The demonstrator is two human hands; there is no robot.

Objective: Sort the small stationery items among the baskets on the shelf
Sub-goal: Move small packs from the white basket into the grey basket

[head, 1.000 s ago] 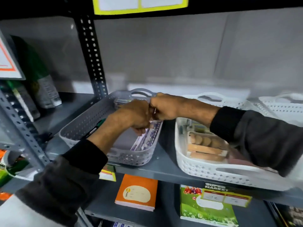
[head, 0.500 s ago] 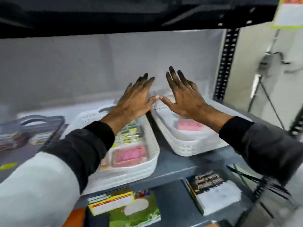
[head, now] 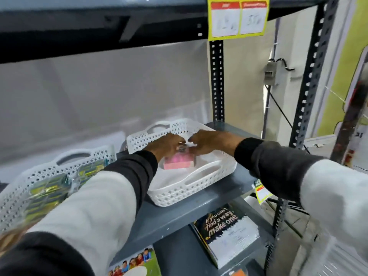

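Note:
A white perforated basket [head: 179, 194] stands at the right end of the grey shelf [head: 225, 188]. Both my hands reach into its far half. My left hand [head: 165, 145] curls its fingers on a small clear item with a dark top [head: 182, 148]. My right hand [head: 209, 142] meets it from the right, fingertips at the same item; its grip is hidden. A pink packet [head: 179, 163] lies in the basket just under the hands. A second white basket [head: 83, 154] at the left holds several green-and-yellow packs [head: 47, 188], partly hidden by my left sleeve.
A perforated black upright [head: 216, 80] rises behind the right basket, another [head: 310, 80] at the front right. The upper shelf carries a yellow price label [head: 238, 17]. Below lie a black notebook [head: 227, 230] and a green one [head: 137, 261].
The view has swung right from the grey basket to the rightmost white one. My hands, spread flat above the baskets half a second ago, have dropped into it and come together on a small item.

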